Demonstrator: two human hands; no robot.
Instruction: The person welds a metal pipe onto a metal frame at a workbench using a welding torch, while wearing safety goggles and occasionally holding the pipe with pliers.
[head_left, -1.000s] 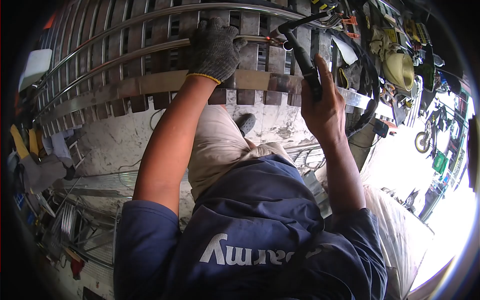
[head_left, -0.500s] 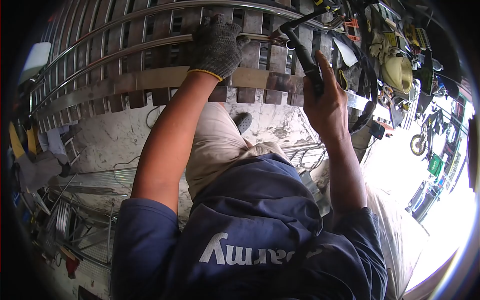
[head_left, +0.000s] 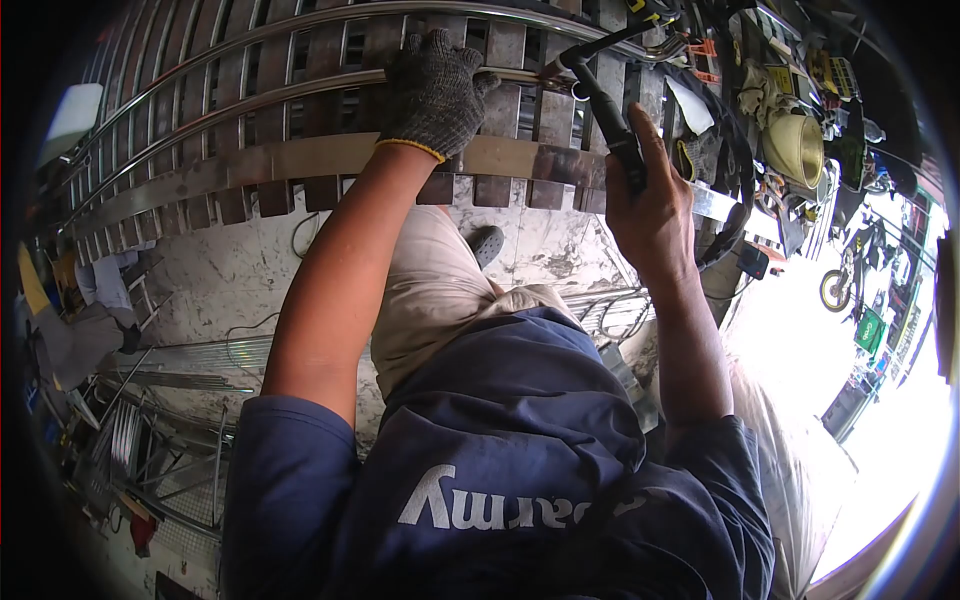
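Observation:
My left hand (head_left: 437,95), in a dark grey knitted glove with a yellow cuff edge, is closed over a shiny metal tube (head_left: 310,85) lying across the slatted metal bench. My bare right hand (head_left: 655,215) is wrapped around the black handle of a TIG welding torch (head_left: 606,112). The torch head is close to the right end of the tube, beside a darkened spot. Whether its tip touches the metal cannot be made out. A second, longer curved tube (head_left: 270,32) runs behind the first.
A flat metal bar (head_left: 310,157) edges the slatted bench (head_left: 497,190). At the right are a cream rounded container (head_left: 795,148), cables and assorted tools. Metal tubes and frames (head_left: 180,480) lie on the floor at left. A motorbike (head_left: 840,285) stands outside at right.
Both hands, the torch and the tube stay almost where they were. Grey cloth at the far left edge and a vehicle outside at right have shifted slightly.

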